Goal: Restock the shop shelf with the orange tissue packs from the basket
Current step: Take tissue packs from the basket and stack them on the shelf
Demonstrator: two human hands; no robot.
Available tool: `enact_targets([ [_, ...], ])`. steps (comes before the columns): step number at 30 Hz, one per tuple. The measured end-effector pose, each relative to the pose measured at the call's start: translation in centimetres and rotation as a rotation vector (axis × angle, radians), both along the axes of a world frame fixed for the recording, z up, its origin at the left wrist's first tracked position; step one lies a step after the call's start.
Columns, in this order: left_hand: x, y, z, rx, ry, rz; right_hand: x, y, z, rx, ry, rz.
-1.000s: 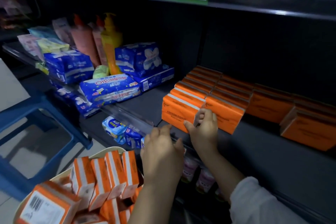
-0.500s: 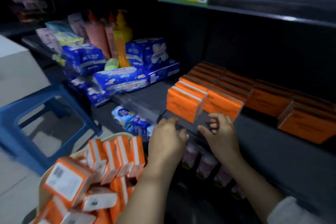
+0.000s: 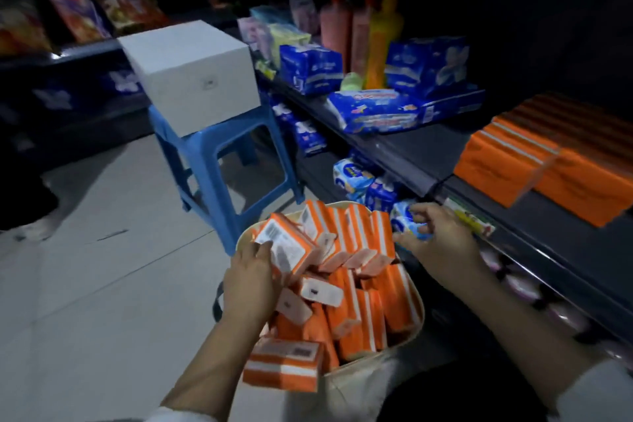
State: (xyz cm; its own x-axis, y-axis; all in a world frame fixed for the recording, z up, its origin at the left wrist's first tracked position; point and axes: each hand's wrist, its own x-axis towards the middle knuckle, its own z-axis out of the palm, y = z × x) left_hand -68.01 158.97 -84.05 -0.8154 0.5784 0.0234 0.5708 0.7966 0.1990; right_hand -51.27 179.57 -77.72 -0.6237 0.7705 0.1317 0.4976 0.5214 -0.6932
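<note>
Now off the shelf (image 3: 404, 147) and back at the basket (image 3: 356, 384): left hand (image 3: 251, 281) curls round a top pack (image 3: 291, 245), right hand (image 3: 440, 241) hovers at the rim, grip unclear; next pick begun, many packs (image 3: 373, 308) left.

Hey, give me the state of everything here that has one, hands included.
Basket: full, contents jumbled.
Topmost pack: barcode up, gripped by left hand.
Right hand: fingers curled beside basket, grasp unclear.
Shelf packs: upright in neat rows.
White box: closed, on stool.
</note>
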Motion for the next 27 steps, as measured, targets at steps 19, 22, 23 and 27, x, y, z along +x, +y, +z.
enact_targets([
  [19,-7.3,2.9,1.1,0.452,-0.716,0.103,-3.9,-5.6,-3.1,-0.196,-0.22,0.19],
  [22,-6.4,2.8,0.8,0.372,-0.728,0.006,-4.1,-6.2,-2.6,-0.196,-0.214,0.219],
  [23,-6.1,2.8,0.9,0.37,-0.7,-0.02,-4.0,-6.3,-2.7,-0.2,-0.217,0.23],
  [27,-5.1,2.7,2.0,0.389,-0.447,-0.266,-3.4,-5.8,-2.5,-0.325,-0.155,0.172],
])
